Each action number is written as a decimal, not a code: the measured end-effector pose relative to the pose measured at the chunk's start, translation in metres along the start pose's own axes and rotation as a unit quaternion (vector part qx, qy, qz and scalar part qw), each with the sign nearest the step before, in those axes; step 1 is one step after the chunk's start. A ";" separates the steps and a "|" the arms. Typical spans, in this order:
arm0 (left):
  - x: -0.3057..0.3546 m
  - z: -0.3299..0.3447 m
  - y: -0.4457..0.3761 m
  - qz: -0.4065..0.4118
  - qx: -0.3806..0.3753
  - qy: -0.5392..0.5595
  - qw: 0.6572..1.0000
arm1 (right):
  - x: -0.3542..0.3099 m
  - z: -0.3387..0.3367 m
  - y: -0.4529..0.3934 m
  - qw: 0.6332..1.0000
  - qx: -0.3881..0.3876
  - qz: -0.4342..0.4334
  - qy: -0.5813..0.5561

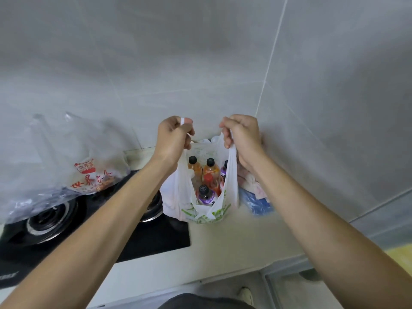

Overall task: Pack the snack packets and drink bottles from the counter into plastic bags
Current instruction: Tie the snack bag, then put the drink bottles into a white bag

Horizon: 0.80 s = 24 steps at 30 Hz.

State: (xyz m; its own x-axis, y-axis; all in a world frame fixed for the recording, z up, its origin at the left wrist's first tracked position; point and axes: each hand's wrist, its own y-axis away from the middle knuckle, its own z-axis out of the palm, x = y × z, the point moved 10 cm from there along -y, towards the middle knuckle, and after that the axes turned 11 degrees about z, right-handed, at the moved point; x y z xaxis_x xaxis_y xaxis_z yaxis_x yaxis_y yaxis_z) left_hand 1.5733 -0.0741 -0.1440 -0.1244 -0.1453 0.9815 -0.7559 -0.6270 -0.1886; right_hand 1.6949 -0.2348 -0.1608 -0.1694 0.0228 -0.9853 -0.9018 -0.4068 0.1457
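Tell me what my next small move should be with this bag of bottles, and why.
Probably bring the two handles together and tie or cross them. Your left hand and right hand each grip a handle of the white bag, holding it open, and the bottles already stand upright inside, so the bag looks ready to close.

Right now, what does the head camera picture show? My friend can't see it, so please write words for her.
Two hands, left hand and right hand, grip the handles of a white plastic bag with green print, open on a pale counter. Upright drink bottles stand inside. A clear plastic bag with red lettering sits on the black stove.
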 end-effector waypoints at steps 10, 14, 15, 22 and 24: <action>-0.015 0.023 -0.033 0.026 -0.038 -0.047 0.998 | 0.007 0.011 -0.040 0.998 -0.059 0.016 0.030; -0.023 0.025 -0.035 0.031 -0.034 -0.046 0.998 | 0.019 0.012 -0.045 0.996 -0.070 0.023 0.048; -0.025 0.026 -0.035 0.030 -0.031 -0.044 0.998 | 0.021 0.012 -0.045 0.996 -0.073 0.023 0.052; -0.038 0.024 -0.039 0.017 -0.013 -0.042 0.999 | 0.034 0.005 -0.048 0.994 -0.077 0.049 0.064; -0.046 0.025 -0.039 0.005 -0.018 -0.050 0.999 | 0.037 -0.001 -0.049 0.994 -0.073 0.062 0.056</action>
State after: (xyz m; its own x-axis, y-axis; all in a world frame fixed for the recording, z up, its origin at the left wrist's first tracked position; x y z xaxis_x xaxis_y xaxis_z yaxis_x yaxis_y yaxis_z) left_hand 1.6244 -0.0622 -0.1826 -0.0692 -0.2276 0.9713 -0.7777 -0.5974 -0.1954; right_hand 1.7329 -0.2151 -0.2046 -0.2227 -0.1330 -0.9658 -0.8084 -0.5284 0.2592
